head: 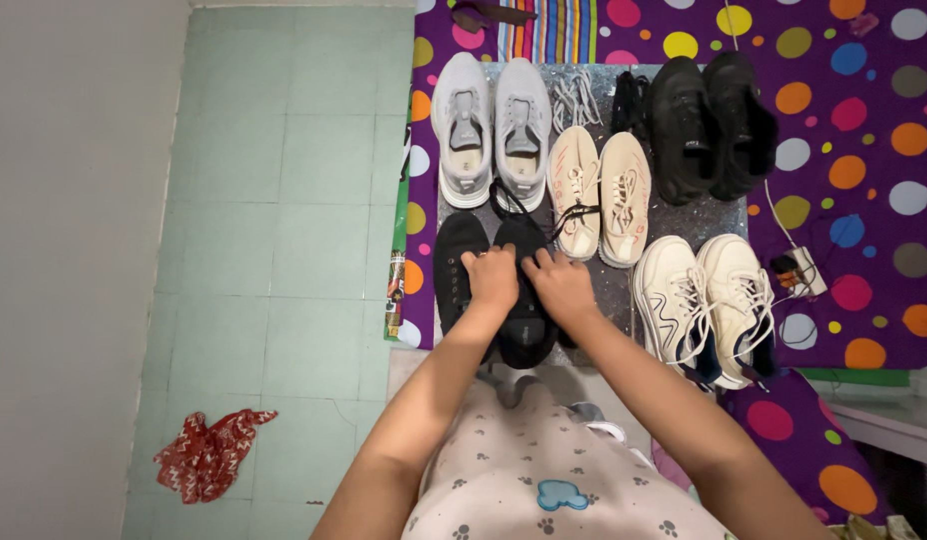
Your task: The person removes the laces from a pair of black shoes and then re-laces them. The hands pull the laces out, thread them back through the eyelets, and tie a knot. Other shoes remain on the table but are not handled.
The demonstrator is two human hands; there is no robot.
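- Head view looks straight down on both bare hands, which meet over a pair of black canvas shoes (pixel 489 285) lying on a glittery grey mat (pixel 609 285).
- Left hand (pixel 492 277) rests on the right-hand shoe of that pair, its fingers (pixel 476 262) curled down and pressed close together against the upper near the lace area.
- Right hand (pixel 561 283) sits just beside it, touching the same shoe's outer edge, fingers bent and bunched; they seem to pinch a black lace (pixel 569 212), though the dark fabric makes this hard to confirm.
- That lace runs up from the fingers in a loop towards the shoes above.
- Other black shoe of the pair lies just left of the left hand, untouched.
- Grey mesh sneakers (pixel 492 130) stand directly above the black pair, toes towards the hands.
- Beige lace-up shoes (pixel 599 190) sit up and to the right of the hands, near the right fingers.
- Black high shoes (pixel 709 120) stand at the mat's far right corner, well apart from the hands.
- Cream sneakers (pixel 709 300) lie to the right of the right forearm.
- Loose white laces (pixel 576 98) lie between the grey and black shoes at the top.
- Purple polka-dot cloth (pixel 864 180) lies under the mat; a red patterned rag (pixel 209 452) sits on the green tiled floor (pixel 284 200) at left.
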